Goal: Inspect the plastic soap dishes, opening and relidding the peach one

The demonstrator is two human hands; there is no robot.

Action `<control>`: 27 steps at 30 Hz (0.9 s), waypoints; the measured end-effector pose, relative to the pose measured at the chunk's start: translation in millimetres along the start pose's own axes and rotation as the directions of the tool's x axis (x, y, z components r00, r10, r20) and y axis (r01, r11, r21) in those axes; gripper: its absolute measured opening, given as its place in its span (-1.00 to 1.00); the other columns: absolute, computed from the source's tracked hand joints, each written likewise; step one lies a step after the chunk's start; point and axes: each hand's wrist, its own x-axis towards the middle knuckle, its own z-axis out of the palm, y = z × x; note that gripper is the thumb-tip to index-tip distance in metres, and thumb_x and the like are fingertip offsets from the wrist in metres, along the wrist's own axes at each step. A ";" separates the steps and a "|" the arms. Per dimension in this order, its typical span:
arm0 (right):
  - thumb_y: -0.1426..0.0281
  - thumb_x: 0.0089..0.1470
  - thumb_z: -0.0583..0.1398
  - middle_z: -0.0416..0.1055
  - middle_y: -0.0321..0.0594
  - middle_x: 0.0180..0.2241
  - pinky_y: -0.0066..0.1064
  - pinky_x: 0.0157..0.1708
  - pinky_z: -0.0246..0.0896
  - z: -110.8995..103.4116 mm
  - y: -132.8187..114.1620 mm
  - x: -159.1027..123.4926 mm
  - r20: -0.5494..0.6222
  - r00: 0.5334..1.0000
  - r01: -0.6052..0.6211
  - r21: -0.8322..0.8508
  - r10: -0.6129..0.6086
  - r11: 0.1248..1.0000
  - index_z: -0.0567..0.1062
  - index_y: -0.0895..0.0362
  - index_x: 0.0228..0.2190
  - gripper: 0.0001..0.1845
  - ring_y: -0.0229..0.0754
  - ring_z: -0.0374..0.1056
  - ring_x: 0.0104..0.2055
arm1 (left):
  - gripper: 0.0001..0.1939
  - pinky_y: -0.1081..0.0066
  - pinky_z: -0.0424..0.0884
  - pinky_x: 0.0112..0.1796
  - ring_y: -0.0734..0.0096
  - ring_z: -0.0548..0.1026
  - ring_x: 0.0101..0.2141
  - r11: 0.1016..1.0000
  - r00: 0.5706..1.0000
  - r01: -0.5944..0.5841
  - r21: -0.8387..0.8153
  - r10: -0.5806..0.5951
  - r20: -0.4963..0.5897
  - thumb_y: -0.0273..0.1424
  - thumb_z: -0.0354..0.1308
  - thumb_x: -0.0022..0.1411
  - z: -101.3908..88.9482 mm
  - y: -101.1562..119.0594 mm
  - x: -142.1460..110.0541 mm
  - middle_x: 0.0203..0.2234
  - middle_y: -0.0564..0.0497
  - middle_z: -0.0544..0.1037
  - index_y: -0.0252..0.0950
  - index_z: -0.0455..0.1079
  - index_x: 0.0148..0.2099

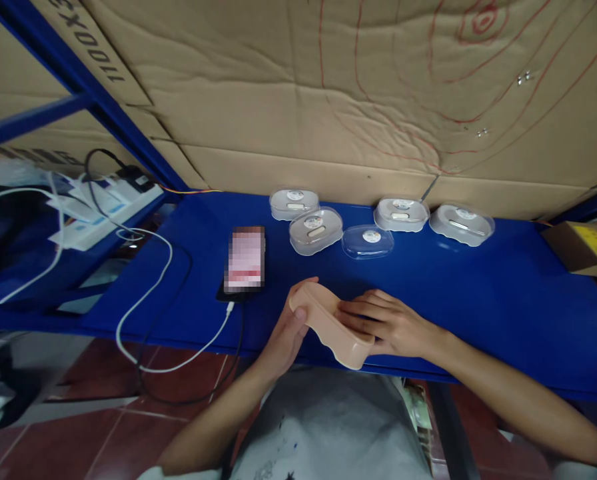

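Near the front edge of the blue table, a peach-coloured oval plastic box (346,340) with a wavy lower edge is held tilted. My left hand (286,333) grips its left end, thumb on the near side. Closed around the right end is my right hand (396,327), its fingers bent over the far rim toward the inside and the thumb near the outer wall. The box's inside is mostly hidden. Beyond the hands lies a loose clear plastic lid (367,243) with a round white sticker.
Several whitish oval boxes under clear lids, one of them nearest the loose lid (316,232), stand along the cardboard wall (258,100). A phone (245,260) with a white charging cable (168,270) lies left. Power strips (108,213) sit far left; a cardboard box (586,250) stands right.
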 end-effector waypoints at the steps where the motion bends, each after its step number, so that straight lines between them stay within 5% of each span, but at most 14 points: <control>1: 0.18 0.48 0.14 0.56 0.10 0.16 -0.12 0.11 0.38 0.1 0.0 0.1 -0.007 1.000 0.012 -0.008 -0.012 1.000 0.44 0.28 0.26 -0.48 0.02 0.51 0.14 | -0.25 0.26 0.39 0.10 0.13 0.50 0.06 1.000 1.000 -0.001 0.005 0.001 0.007 0.15 0.29 0.26 -0.3 -0.3 -0.1 0.01 -0.06 0.54 -0.12 0.35 0.34; 14: 0.18 0.50 0.11 0.62 0.08 0.11 -0.14 0.01 0.48 1.1 -3.8 0.6 -0.079 0.994 0.080 -0.030 -0.082 0.996 0.41 0.31 0.28 -0.45 -0.02 0.59 0.05 | -0.20 0.23 0.45 0.04 0.05 0.52 0.06 0.998 0.999 0.028 0.051 -0.026 -0.034 0.20 0.28 0.22 -1.9 0.3 -0.4 0.06 -0.13 0.56 -0.19 0.40 0.32; 19: 0.29 0.39 0.27 0.50 0.05 0.25 -0.03 0.23 0.41 3.3 -2.2 0.6 -0.094 0.991 -0.070 0.225 0.093 0.972 0.29 0.13 0.40 -0.34 0.05 0.47 0.27 | -0.13 0.12 0.49 0.07 -0.03 0.58 0.05 1.000 0.994 0.010 -0.022 -0.012 -0.107 0.14 0.36 0.16 2.8 6.0 -0.5 0.02 -0.13 0.61 -0.18 0.32 0.37; 22: 0.26 0.30 0.36 0.23 0.03 0.44 -0.03 0.40 0.21 4.0 -3.8 1.0 0.010 0.954 -0.252 0.575 0.301 0.779 0.20 0.00 0.45 -0.18 0.04 0.17 0.49 | -0.11 0.09 0.47 0.13 -0.06 0.55 0.13 0.996 0.986 -0.078 -0.050 0.069 -0.151 0.06 0.42 0.13 3.8 5.8 -0.8 0.15 -0.14 0.56 -0.13 0.27 0.40; 25: 0.07 0.18 0.43 0.03 0.01 0.52 -0.03 0.41 0.18 6.7 -4.6 0.2 0.241 0.882 -0.394 0.849 0.405 0.353 -0.05 -0.07 0.52 0.14 0.07 0.08 0.52 | -0.10 0.09 0.42 0.21 -0.05 0.49 0.22 0.984 0.974 -0.178 0.006 0.177 -0.139 -0.04 0.50 0.09 1.9 2.9 -2.4 0.27 -0.15 0.48 -0.06 0.25 0.40; 27: -0.03 0.24 0.35 0.09 -0.01 0.50 -0.04 0.37 0.25 7.9 -3.3 0.7 0.385 0.784 -0.467 0.883 0.487 0.054 -0.02 -0.08 0.52 0.05 0.06 0.21 0.46 | -0.11 0.08 0.37 0.25 -0.05 0.43 0.28 0.971 0.969 -0.228 0.075 0.234 -0.076 -0.13 0.54 0.07 -0.1 1.2 -4.4 0.33 -0.15 0.43 -0.02 0.26 0.38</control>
